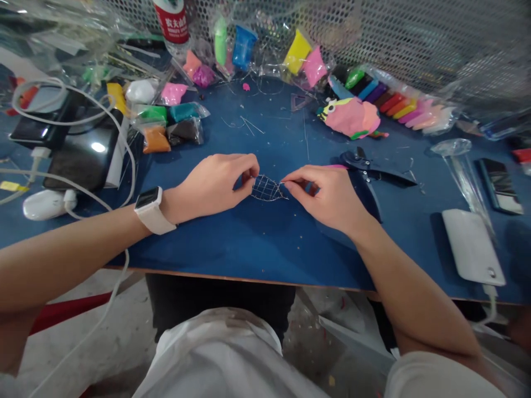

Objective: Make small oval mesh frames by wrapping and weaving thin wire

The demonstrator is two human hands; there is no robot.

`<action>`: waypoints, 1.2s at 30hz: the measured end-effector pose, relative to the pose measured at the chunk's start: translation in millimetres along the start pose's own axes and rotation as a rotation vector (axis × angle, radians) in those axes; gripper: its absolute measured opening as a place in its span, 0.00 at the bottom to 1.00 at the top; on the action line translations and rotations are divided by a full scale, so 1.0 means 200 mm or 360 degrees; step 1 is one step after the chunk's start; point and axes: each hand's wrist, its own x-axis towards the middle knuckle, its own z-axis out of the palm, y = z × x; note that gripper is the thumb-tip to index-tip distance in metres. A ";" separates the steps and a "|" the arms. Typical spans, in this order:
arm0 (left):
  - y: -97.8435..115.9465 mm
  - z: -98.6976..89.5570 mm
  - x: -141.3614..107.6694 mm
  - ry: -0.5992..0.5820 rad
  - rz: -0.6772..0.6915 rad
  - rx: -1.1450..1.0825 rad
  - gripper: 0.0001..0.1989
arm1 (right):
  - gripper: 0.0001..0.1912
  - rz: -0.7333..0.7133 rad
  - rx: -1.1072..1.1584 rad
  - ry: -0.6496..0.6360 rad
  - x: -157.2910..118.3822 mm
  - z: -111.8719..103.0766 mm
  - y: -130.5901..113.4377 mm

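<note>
A small wire mesh frame [269, 189], leaf-shaped with a grid of thin wires, is held above the blue table between my two hands. My left hand [219, 179] pinches its left end between thumb and fingers; a watch is on that wrist. At the mesh's right tip, where wire ends stick out, the thumb and index finger of my right hand [321, 190] are pinched on a wire end. Dark-handled pliers [375, 171] lie just behind my right hand, partly covered by it.
A pink clay fish [350, 116] lies at the back right, near a row of coloured clay packs [390, 102]. More clay packets [168, 124], power banks [85, 155] and white cables crowd the left. On the right are a white power bank [473, 246] and a dark device [500, 185].
</note>
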 end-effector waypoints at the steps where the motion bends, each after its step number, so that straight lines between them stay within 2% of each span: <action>1: 0.04 0.00 -0.05 0.0067 0.0034 -0.0005 0.06 | 0.09 -0.0003 0.0000 -0.0005 0.00 0.00 0.00; 3: 0.13 0.00 -0.17 0.0223 0.0152 0.0000 0.07 | 0.09 -0.0004 0.0008 -0.0009 0.00 0.00 -0.01; 6: 0.24 -0.01 -0.36 0.0249 0.0441 0.0022 0.08 | 0.08 0.0016 0.0028 -0.0017 0.00 0.01 -0.02; 8: 0.28 -0.03 -0.43 0.0141 0.0579 0.0089 0.11 | 0.08 0.0042 0.0041 -0.0028 0.00 0.02 -0.01; 10: 0.30 -0.05 -0.41 -0.0020 0.0554 0.0103 0.12 | 0.07 0.0049 0.0033 -0.0018 0.00 0.03 0.00; 11: 0.29 -0.06 -0.36 -0.0086 0.0471 0.0064 0.10 | 0.07 0.0045 0.0018 -0.0008 0.00 0.03 0.00; 13: 0.27 -0.08 -0.17 -0.0114 0.0185 -0.0073 0.07 | 0.07 0.0025 -0.0020 0.0001 0.01 0.04 0.01; 15: 0.25 -0.10 0.11 -0.0019 -0.0169 -0.0255 0.05 | 0.07 0.0015 -0.0047 -0.0011 0.01 0.04 0.02; 17: 0.22 -0.10 0.42 0.0154 -0.0425 -0.0373 0.09 | 0.08 0.0017 -0.0069 -0.0023 0.01 0.04 0.02; 18: 0.22 -0.09 0.57 0.0187 -0.0462 -0.0470 0.13 | 0.08 0.0025 -0.0079 -0.0029 0.01 0.04 0.02; 20: 0.20 -0.03 0.84 0.0365 -0.0595 -0.0574 0.13 | 0.08 0.0054 -0.0101 -0.0060 0.01 0.03 0.01; 22: 0.20 0.07 1.01 0.0515 -0.0655 -0.0732 0.19 | 0.09 0.0083 -0.0122 -0.0096 0.01 0.03 0.00; 23: 0.19 0.12 1.06 0.0599 -0.0677 -0.0804 0.21 | 0.09 0.0092 -0.0127 -0.0102 0.01 0.02 0.00; 24: 0.19 0.17 1.07 0.0649 -0.0644 -0.0850 0.23 | 0.10 0.0096 -0.0128 -0.0100 0.01 0.02 -0.01; 26: 0.18 0.26 1.02 0.0723 -0.0556 -0.0871 0.20 | 0.09 0.0092 -0.0122 -0.0087 0.01 0.01 -0.01; 29: 0.16 0.31 0.81 0.0776 -0.0437 -0.0692 0.14 | 0.09 0.0050 -0.0138 -0.0093 0.01 0.01 -0.01; 32: 0.16 0.25 0.62 0.0688 -0.0364 -0.0546 0.11 | 0.09 0.0020 -0.0187 -0.0086 0.01 0.02 0.00; 34: 0.16 0.18 0.55 0.0715 -0.0333 -0.0566 0.10 | 0.08 0.0010 -0.0216 -0.0090 0.01 0.02 0.00; 36: 0.16 0.12 0.50 0.0818 -0.0319 -0.0611 0.11 | 0.08 -0.0015 -0.0225 -0.0097 0.01 0.03 0.00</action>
